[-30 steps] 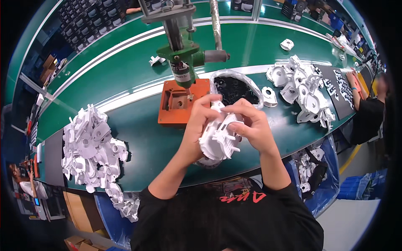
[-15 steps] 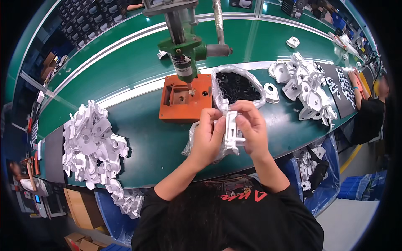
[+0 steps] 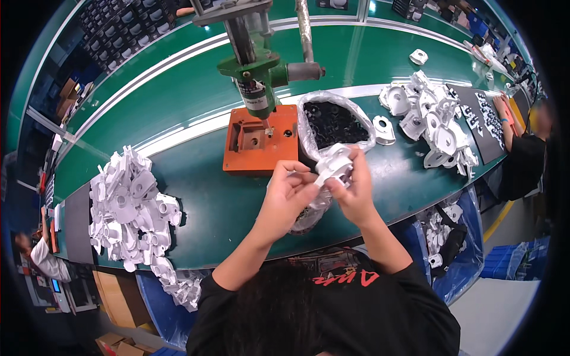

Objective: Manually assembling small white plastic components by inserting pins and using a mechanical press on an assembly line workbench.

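A white molded plastic part (image 3: pixel 336 165) is held between both hands, over the near side of the dark green bench. My right hand (image 3: pixel 356 191) grips its right side, with the thumb in front. Closed on the part's lower left edge is my left hand (image 3: pixel 288 193), thumb and fingers pinching. Just beyond sits a clear plastic bag (image 3: pixel 307 137) filled with small black parts (image 3: pixel 335 123). Left of the bag is an orange fixture block (image 3: pixel 267 156) beneath a green press head (image 3: pixel 255 98). Below my hands, a second clear bag (image 3: pixel 306 221) is partly hidden.
White plastic parts form a heap (image 3: pixel 127 207) at left and another (image 3: pixel 436 121) at right. One ring-shaped white part (image 3: pixel 384 130) lies beside the bag. Blue-lined bins (image 3: pixel 469 237) stand under the bench edge. A co-worker's arm (image 3: pixel 504 121) reaches over small parts at far right.
The white part has been turned from upright and edge-on to a tilted pose showing its broad side. My left hand has shifted slightly left and down.
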The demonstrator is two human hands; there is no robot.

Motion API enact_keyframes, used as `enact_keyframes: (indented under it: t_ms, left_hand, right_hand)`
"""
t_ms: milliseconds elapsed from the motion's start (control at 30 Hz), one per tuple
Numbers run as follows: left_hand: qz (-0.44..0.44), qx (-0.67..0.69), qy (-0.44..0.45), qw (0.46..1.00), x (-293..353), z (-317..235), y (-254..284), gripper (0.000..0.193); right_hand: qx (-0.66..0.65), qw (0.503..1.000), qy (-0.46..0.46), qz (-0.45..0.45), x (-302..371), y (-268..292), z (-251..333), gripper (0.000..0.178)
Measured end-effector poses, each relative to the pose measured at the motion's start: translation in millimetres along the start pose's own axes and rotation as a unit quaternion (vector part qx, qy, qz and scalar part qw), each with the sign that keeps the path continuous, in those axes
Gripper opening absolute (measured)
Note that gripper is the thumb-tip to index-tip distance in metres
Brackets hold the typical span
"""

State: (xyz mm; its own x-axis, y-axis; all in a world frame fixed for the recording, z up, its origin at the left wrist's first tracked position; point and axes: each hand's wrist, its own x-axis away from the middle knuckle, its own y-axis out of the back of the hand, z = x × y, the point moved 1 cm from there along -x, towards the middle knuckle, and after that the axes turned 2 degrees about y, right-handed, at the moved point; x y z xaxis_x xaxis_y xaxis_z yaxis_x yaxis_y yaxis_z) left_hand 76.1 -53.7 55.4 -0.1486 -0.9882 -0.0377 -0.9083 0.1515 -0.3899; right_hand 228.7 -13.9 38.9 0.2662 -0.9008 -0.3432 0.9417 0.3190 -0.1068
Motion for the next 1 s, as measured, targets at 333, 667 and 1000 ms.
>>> enact_keyframes:
  t_ms: [333,667,1000]
  left_hand:
    - [-0.044,-0.425,-0.071,0.901,10.1,-26.6,26.5,0.021]
    - [-0.102,-0.668,-0.098,0.730,-12.7,-68.5,66.3,0.017]
    - [-0.050,-0.773,-0.257,0.578,-47.8,-30.2,97.8,0.014]
  right_hand:
    - [-0.003,0.993,0.012,0.117,-23.9,-6.2,-15.1,0.074]
    - [0.581,0.814,0.011,0.001,-138.5,44.2,-92.9,0.020]
    - [0.570,0.814,0.108,-0.035,-151.4,42.6,-107.7,0.012]
